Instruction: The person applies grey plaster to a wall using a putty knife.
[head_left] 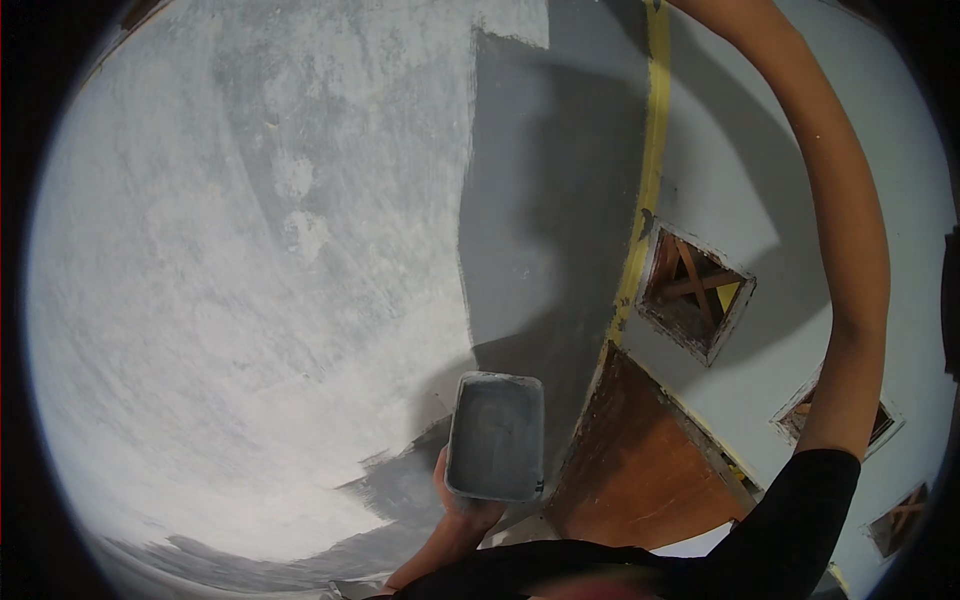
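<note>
My left hand (470, 512) holds a rectangular plastic tub (538, 432) from below and at its left side. Grey coats the inside of the tub; how much paint is in it I cannot tell. Behind the tub stretches a broad surface, patchy whitish (330, 350) on the left. A smooth dark grey painted band (510, 200) borders it on the right, with a ragged brushed edge. My right arm (850, 220) reaches up along the right side and leaves the picture at the top, so my right hand is out of sight.
Yellow tape (657, 110) runs down the grey band's right edge. Beyond it, a pale panel (800, 330) has diamond-shaped openings, one (697, 290) showing wooden crosspieces. A brown triangular panel (640, 440) lies below the tape. Shadows of my arm and body fall across the surfaces.
</note>
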